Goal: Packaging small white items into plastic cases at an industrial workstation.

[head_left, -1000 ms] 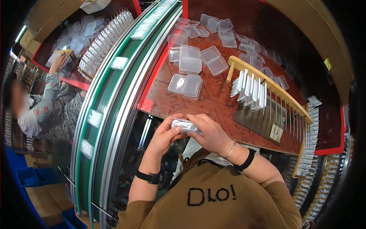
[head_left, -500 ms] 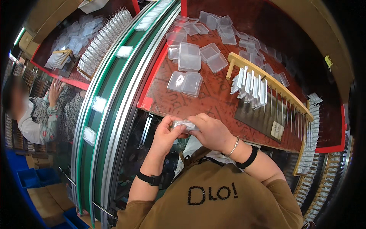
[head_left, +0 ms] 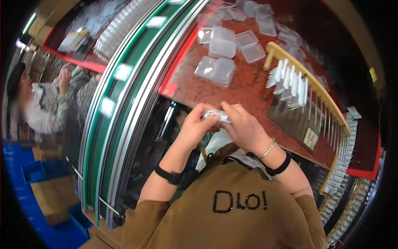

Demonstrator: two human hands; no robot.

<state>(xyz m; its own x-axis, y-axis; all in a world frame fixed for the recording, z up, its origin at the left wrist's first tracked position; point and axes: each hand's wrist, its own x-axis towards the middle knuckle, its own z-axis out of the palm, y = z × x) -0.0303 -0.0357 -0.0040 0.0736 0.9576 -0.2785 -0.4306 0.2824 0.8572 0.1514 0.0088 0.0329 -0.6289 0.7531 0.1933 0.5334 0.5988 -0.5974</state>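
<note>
My left hand (head_left: 195, 128) and my right hand (head_left: 243, 125) meet over the near edge of the brown worktable (head_left: 248, 89). Between their fingers they grip one small clear plastic case (head_left: 215, 116), with the fingers curled around its two ends. The case is held close to my chest, above the table's front edge. A black band sits on each wrist, and the right wrist also wears a thin bracelet.
Several clear hinged boxes (head_left: 216, 68) lie open on the table ahead. A wooden rack (head_left: 309, 83) with white pieces stands at the right. A green conveyor belt (head_left: 124, 83) runs along the left, with another person (head_left: 45, 95) beyond it. Blue bins (head_left: 41, 172) sit low left.
Both hands stay closed on the clear case and have drawn slightly nearer my body. The view has tipped a little, and the person at the left has shifted.
</note>
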